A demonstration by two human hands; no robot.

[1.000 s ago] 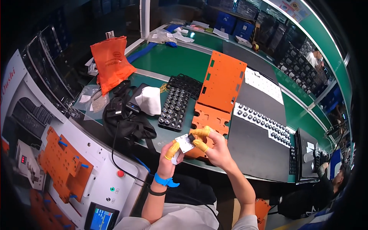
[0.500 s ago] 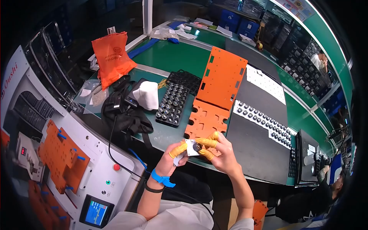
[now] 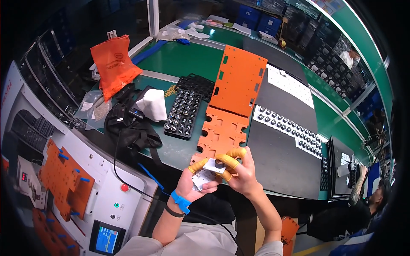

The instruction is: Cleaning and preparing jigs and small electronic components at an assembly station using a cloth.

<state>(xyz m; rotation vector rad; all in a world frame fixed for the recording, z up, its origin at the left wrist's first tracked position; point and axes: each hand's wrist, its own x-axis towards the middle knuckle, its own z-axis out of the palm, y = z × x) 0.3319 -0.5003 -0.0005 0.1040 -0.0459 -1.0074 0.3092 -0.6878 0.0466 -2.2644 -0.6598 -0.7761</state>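
Observation:
Yellow finger cots cover fingertips on both hands. My left hand [image 3: 188, 184] is closed around several small white square boards [image 3: 200, 180], fanned out in the palm. Above them sits one more white board [image 3: 212, 167] with a black round lens-like part [image 3: 219, 163] on it. My right hand [image 3: 244, 173] is closed on this board and its black part, with fingers at its right side. Both hands meet just in front of the orange fixture plate [image 3: 220, 132], whose hinged orange lid [image 3: 239, 79] stands raised behind it.
Left of the fixture, a black tray [image 3: 183, 113] holds rows of round lens parts. White strips with black round parts [image 3: 290, 128] lie on a dark mat [image 3: 273, 158] at right. A white machine with a touchscreen [image 3: 106, 239] stands lower left. A co-worker [image 3: 363, 205] is at far right.
The board with the black part has tipped from facing me to lying flatter. More of the white boards in my left hand now show. The whole view has shifted slightly.

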